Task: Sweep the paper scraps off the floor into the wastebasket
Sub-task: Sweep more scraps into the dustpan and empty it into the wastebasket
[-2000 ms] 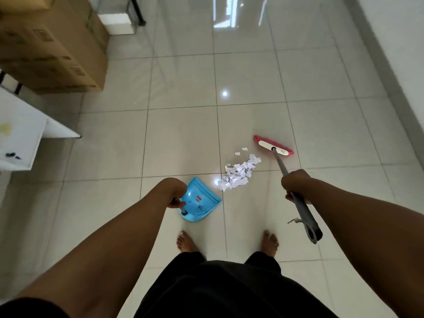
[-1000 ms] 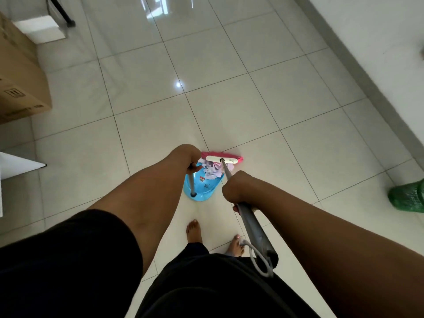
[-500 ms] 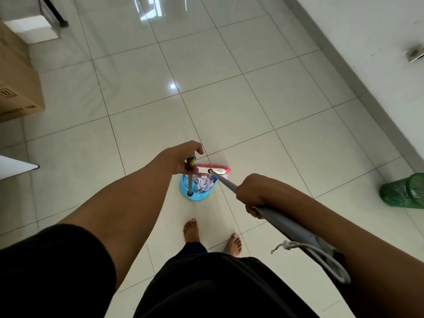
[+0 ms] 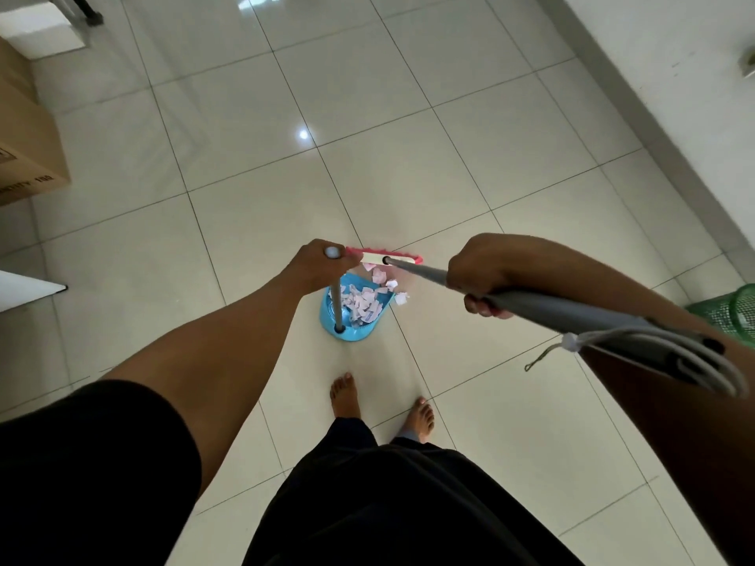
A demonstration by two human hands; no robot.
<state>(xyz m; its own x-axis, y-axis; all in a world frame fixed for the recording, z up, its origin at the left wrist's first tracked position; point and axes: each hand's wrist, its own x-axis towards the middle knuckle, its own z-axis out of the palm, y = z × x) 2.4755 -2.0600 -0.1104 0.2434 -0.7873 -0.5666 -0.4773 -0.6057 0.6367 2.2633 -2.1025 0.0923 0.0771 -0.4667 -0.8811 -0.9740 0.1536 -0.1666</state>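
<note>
Most paper scraps [image 4: 361, 302] in dustpan [image 4: 347, 326] below left hand [image 4: 316, 265] gripping its pole, right hand [image 4: 478, 275] clutching broom [image 4: 531, 304]

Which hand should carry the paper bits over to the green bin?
Left. The left hand grips the pole of the blue dustpan, where the paper scraps lie. The right hand only holds the broom. The green wastebasket stands to the right.

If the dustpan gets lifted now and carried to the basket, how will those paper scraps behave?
The paper scraps look thin and light, so they would likely flutter out if the dustpan tilts or swings. They sit loosely heaped, and a few near its open lip may slide off first.
</note>
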